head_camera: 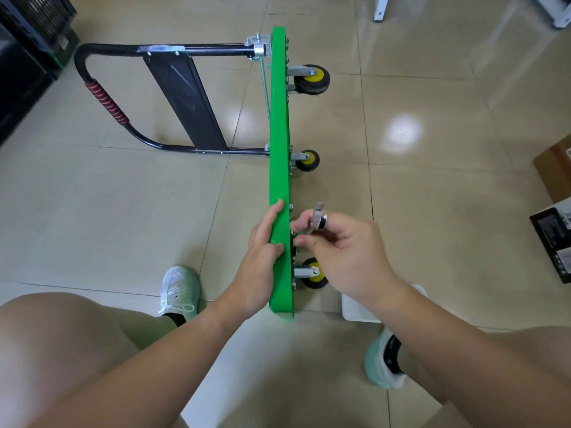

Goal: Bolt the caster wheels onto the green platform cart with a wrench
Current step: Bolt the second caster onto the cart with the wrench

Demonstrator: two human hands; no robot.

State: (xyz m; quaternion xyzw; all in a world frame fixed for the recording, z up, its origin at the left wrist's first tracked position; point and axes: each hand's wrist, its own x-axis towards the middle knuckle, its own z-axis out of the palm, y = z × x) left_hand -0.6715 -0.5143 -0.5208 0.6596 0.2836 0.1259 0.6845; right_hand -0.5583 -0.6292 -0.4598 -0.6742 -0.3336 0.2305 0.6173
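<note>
While on edge, cart (279,118) under flat left hand (259,257); right hand (343,251), wrench (318,218) pinched, in front of nearest caster (310,273).

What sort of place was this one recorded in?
Probably an indoor storeroom or workshop back room: glossy beige floor tiles, dark plastic crates stacked at the upper left, and cardboard boxes on the floor at the right.

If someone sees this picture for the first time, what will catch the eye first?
The bright green platform cart stands on its edge in the middle of the tiled floor, its yellow-hubbed black caster wheels pointing right. At its near end, the left hand presses against the platform, while the right hand grips a silver wrench beside it.
</note>
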